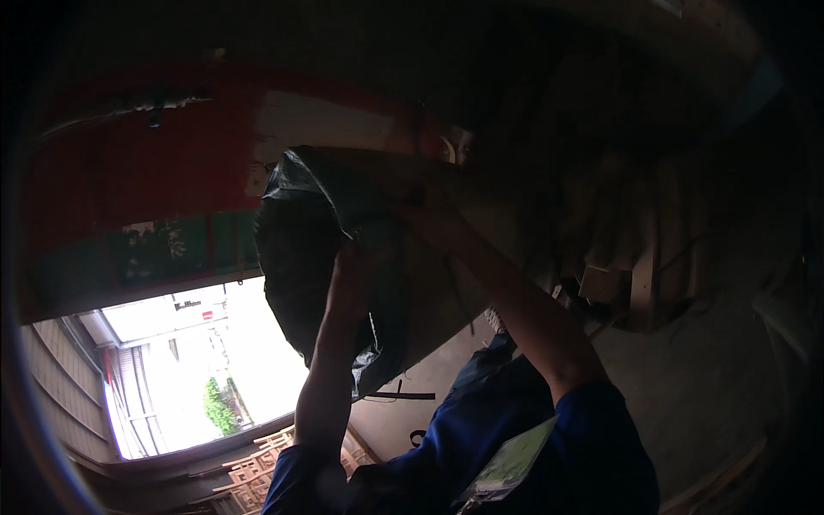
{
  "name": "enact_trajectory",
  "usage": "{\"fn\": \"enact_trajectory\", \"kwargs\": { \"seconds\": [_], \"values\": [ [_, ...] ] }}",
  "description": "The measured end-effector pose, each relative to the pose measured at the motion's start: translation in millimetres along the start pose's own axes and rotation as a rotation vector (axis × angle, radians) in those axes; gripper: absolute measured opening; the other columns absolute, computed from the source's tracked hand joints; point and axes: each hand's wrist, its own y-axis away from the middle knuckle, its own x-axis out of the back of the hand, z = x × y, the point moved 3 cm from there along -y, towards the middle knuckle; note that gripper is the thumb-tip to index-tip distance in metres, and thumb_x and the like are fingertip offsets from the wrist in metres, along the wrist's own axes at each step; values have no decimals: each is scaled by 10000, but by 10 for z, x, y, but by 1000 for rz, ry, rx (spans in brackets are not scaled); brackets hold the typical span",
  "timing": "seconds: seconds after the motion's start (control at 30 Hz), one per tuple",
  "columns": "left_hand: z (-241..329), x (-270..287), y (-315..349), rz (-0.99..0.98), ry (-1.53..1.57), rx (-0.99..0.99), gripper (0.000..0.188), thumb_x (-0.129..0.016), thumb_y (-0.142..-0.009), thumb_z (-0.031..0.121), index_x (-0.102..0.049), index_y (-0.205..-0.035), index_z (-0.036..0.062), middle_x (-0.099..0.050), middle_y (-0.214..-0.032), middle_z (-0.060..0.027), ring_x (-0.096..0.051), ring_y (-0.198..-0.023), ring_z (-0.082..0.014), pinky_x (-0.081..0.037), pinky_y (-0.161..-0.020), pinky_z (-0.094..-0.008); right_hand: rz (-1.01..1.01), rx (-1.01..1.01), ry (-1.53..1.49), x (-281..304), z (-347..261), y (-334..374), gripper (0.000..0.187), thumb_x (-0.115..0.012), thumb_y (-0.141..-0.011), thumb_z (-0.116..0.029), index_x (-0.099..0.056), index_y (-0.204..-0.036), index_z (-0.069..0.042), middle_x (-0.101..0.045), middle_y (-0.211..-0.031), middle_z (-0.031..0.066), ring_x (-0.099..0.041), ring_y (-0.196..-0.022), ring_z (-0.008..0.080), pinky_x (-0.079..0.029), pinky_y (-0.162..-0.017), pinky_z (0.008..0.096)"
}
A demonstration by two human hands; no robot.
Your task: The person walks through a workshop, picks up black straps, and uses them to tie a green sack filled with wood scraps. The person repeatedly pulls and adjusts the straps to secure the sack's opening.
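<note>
A large dark green sack, seemingly of woven plastic (292, 245), hangs in front of me with its pale-edged mouth facing up and to the right. My left hand (349, 270) is closed on the sack's edge, the thumb side near the rim. Further right and a little higher, my right hand (436, 221) reaches across the sack's dim upper part. Its fingers look stretched out toward the left, but deep shadow hides whether they touch anything. What lies inside the sack cannot be made out.
Behind the sack runs a red panel (172, 172) with a green band (163, 249) below. A bright opening (266, 343) is at lower left, near stacked wooden pieces (262, 472). Wooden boards (642, 287) stand at the right. A thin dark strip (412, 396) lies on the floor.
</note>
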Motion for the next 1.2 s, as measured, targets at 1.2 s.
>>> {"fn": "enact_trajectory", "kwargs": {
  "seconds": [1.2],
  "values": [
    [-817, 250, -561, -603, 383, 7, 275, -675, -938, 83, -691, -1212, 65, -694, -1174, -86, -691, -1042, -187, -587, -886, -365, 107, -24, 523, 27, -149, 928, 383, -677, -968, -275, -670, -1276, -49, -726, -1161, 123, -686, -1082, 215, -541, -934, 350]
  ]
}}
